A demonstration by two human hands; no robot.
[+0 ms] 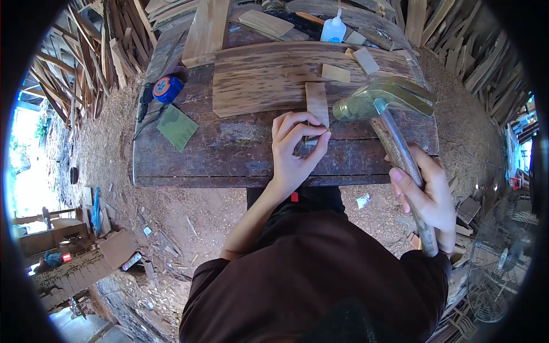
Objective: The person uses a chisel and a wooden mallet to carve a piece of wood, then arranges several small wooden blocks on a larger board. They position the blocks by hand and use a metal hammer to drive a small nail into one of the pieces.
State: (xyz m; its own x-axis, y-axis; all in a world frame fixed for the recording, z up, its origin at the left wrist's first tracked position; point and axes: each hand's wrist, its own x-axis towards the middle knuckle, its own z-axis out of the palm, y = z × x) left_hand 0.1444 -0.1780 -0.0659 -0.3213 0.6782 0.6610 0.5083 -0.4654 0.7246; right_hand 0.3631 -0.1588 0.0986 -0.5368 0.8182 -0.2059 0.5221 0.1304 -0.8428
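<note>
My left hand (296, 147) is at the front of the workbench, its thumb and fingertips pinched together at the near end of a narrow wood strip (316, 102). Whatever sits between those fingertips is too small to make out. Wrapped round the wooden handle of a claw hammer (398, 134), my right hand (428, 191) is at the right front edge of the bench. The hammer's metal head is raised to the right of the strip. Behind the strip lies a wide streaked board (257, 77), with small wood blocks (335, 73) on its right part.
On the dark workbench (229, 166) are a blue tape measure (167, 89), a green sandpaper sheet (177, 127), a white glue bottle (333, 28) and an upright-lying plank (207, 31). Scrap wood stands around, and a wire fan (506, 257) is at right.
</note>
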